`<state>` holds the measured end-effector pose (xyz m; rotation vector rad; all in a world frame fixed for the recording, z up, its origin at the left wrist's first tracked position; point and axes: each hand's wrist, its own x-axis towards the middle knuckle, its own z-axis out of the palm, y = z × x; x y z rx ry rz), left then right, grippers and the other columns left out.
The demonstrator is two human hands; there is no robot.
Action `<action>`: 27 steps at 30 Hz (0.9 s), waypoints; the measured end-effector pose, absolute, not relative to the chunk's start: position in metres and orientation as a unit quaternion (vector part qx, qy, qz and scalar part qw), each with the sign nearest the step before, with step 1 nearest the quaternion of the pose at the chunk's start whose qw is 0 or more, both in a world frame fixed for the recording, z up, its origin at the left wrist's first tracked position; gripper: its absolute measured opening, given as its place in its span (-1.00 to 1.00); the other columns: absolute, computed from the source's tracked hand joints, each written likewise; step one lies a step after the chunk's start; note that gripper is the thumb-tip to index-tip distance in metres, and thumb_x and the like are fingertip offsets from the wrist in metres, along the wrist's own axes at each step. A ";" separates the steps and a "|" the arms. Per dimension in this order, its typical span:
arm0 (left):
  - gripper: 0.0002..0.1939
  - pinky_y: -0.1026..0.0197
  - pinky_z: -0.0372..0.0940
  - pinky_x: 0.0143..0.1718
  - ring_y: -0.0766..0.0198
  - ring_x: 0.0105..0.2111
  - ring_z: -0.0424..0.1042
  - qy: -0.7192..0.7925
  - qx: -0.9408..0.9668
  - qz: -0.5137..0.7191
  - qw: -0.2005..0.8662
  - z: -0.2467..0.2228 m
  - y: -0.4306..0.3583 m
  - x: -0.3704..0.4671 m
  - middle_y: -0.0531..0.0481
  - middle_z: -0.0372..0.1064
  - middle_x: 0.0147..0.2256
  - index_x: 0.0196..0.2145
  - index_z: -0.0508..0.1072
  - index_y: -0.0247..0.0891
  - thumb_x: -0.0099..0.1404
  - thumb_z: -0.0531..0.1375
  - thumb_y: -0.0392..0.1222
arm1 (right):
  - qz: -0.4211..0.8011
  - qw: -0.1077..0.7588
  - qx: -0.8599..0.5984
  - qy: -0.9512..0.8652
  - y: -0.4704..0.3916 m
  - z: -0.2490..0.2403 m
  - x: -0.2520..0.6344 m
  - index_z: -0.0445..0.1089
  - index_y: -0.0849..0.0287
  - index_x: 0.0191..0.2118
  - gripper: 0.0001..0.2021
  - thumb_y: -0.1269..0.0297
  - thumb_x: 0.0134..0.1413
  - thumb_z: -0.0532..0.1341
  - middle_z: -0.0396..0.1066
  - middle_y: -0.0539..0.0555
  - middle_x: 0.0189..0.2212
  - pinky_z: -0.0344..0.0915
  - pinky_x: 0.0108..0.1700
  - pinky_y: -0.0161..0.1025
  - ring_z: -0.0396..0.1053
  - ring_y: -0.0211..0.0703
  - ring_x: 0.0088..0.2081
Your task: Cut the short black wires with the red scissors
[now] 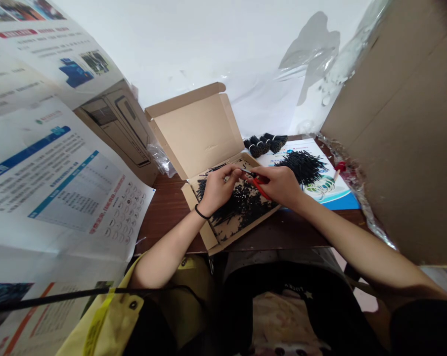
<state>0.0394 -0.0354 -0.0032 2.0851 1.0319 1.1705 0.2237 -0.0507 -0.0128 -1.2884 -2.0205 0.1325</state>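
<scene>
Above an open cardboard box [213,239], my right hand [281,184] grips a pair of red-handled scissors [259,187]. The blades point left, toward the fingertips of my left hand [220,187]. My left thumb and finger are pinched together beside the blades; whatever is between them is too small to make out. Many thin black sticks or tube pieces [227,210] and short black bits lie inside the box, under both hands. A loose pile of black sticks [301,165] rests to the right, just beyond my right hand.
Several banded black bundles [265,143] lie behind the box, and rubber bands [322,187] lie on a blue-white sheet [344,198]. Printed posters [67,183] and a carton [121,131] stand at left. A cardboard panel [401,138] borders the right side of the brown table [160,205].
</scene>
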 end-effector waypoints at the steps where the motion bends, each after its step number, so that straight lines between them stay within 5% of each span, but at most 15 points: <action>1: -0.69 0.29 0.27 -0.36 0.39 -0.45 0.38 0.383 0.773 0.432 0.263 -0.003 -0.036 0.039 -0.02 0.52 -0.37 -0.32 0.50 -0.25 0.37 0.05 -0.05 | 0.054 0.362 -0.500 -0.785 -0.051 -0.013 0.224 0.53 0.09 -0.17 -0.70 0.06 0.07 0.18 0.44 0.02 -0.53 0.12 -0.42 -0.32 0.28 -0.28 -0.51; 12: -0.69 0.32 0.23 -0.37 0.38 -0.43 0.39 0.407 0.779 0.412 0.238 -0.005 -0.034 0.039 0.01 0.50 -0.41 -0.38 0.48 -0.26 0.35 0.07 -0.03 | 0.036 0.326 -0.524 -0.786 -0.047 -0.014 0.228 0.50 0.12 -0.40 -0.71 0.02 0.06 0.17 0.32 -0.01 -0.64 -0.01 -0.47 -0.31 0.12 -0.32 -0.59; 27: -0.70 0.33 0.22 -0.38 0.40 -0.47 0.32 0.373 0.779 0.437 0.249 -0.006 -0.033 0.042 0.01 0.45 -0.45 -0.33 0.41 -0.29 0.40 -0.02 -0.10 | 0.067 0.352 -0.516 -0.778 -0.050 -0.011 0.225 0.50 0.13 -0.33 -0.73 0.04 0.04 0.18 0.32 -0.02 -0.61 0.04 -0.45 -0.31 0.16 -0.31 -0.56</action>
